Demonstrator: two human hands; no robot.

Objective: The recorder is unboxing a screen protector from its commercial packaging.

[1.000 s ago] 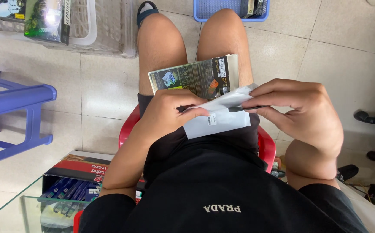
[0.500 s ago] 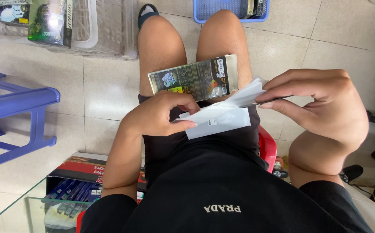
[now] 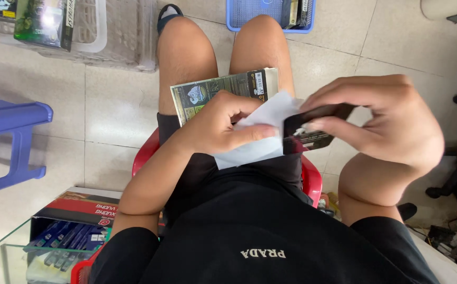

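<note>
I sit on a red plastic stool [image 3: 313,181] and look down at my lap. My left hand [image 3: 220,126] pinches a white paper envelope [image 3: 260,139] over my thighs. My right hand [image 3: 381,126] grips a small flat black card [image 3: 313,126] whose left end sits at the envelope's open edge. Under my left hand, a green and black product package [image 3: 207,94] lies flat across my legs, partly covered by my fingers and the envelope.
A blue basket [image 3: 270,13] stands on the tiled floor beyond my knees. At the upper left is a clear plastic bin [image 3: 107,37] holding a green box [image 3: 44,21]. A blue stool [image 3: 7,137] is left; an open red carton [image 3: 76,210] of packets is lower left.
My right hand has brought a black card to the envelope's opening. The envelope has lifted and turned in my left hand, and both hands have shifted slightly right.
</note>
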